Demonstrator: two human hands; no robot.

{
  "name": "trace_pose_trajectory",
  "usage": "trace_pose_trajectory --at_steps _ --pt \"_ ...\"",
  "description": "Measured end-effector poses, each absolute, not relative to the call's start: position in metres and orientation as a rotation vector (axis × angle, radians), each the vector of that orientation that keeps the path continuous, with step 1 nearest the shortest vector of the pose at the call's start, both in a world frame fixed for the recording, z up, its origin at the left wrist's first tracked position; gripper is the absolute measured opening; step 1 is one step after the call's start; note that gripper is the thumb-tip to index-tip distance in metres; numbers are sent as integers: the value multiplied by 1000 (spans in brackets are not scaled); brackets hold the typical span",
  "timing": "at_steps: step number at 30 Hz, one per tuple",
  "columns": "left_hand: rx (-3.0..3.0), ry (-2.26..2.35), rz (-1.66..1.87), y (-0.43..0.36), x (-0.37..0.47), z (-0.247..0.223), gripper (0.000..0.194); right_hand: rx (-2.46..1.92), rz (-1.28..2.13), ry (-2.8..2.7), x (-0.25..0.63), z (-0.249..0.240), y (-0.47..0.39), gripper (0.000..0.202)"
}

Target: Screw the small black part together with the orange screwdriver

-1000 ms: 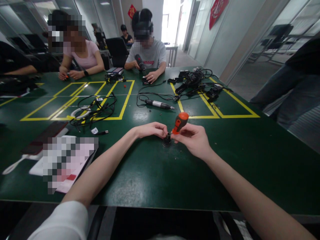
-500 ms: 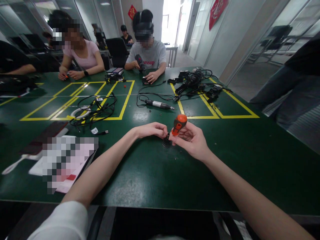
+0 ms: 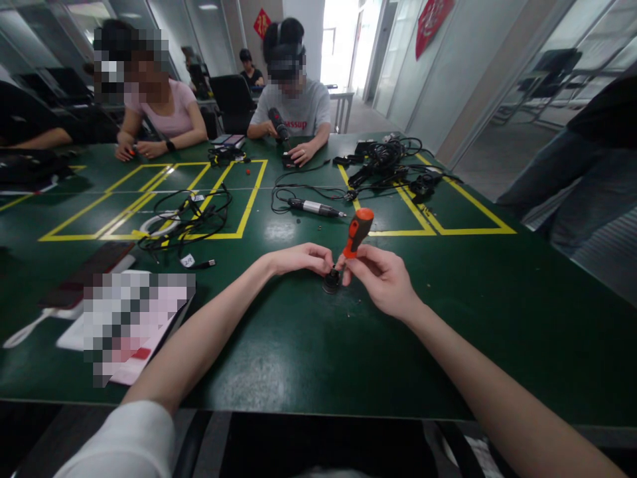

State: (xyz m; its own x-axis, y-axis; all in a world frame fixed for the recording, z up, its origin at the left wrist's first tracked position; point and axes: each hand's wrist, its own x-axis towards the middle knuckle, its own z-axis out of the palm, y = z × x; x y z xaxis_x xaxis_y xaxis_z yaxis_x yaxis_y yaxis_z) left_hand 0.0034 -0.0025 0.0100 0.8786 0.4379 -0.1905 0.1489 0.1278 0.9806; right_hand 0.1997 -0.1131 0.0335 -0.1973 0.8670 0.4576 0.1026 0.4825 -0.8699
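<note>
My right hand (image 3: 382,279) grips a screwdriver (image 3: 360,231) low down, near where its orange and dark grey handle meets the shaft. The handle points up and leans slightly to the right. Close to the screwdriver's lower end, a small round black part (image 3: 330,281) with a wider base stands on the green table (image 3: 279,332). My left hand (image 3: 308,260) is closed, with thumb and fingertips pinching the top of this black part. The screwdriver's tip is too small to make out.
An electric screwdriver (image 3: 314,207) with its cord lies beyond my hands. Tangled cables (image 3: 385,162) lie at the back right, more cables (image 3: 199,216) at left. A phone (image 3: 89,275) and papers (image 3: 124,325) rest near my left arm. Co-workers (image 3: 293,109) sit across the table.
The screwdriver handle has risen and tilted more to the right, and my right hand's fingers have shifted on it. My left hand and the black part have stayed in place.
</note>
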Motion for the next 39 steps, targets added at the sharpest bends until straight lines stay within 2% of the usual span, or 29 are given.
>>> trace_pose_trajectory --at_steps 6,14,21,30,35,39 --pt "1447 487 236 -3 5 10 11 -862 939 -1546 198 28 -114 33" --pt "1466 520 219 -2 4 9 14 -858 880 -1519 200 35 -111 34" --pt "1459 483 215 -2 4 11 14 -845 993 -1574 199 32 -110 45" --pt "1426 502 232 -2 4 8 12 -922 928 -1511 199 31 -112 40" --pt "1425 503 220 -2 3 8 23 -913 899 -1458 200 34 -111 32" --pt "1441 515 213 -1 3 7 24 -944 900 -1392 201 34 -110 33"
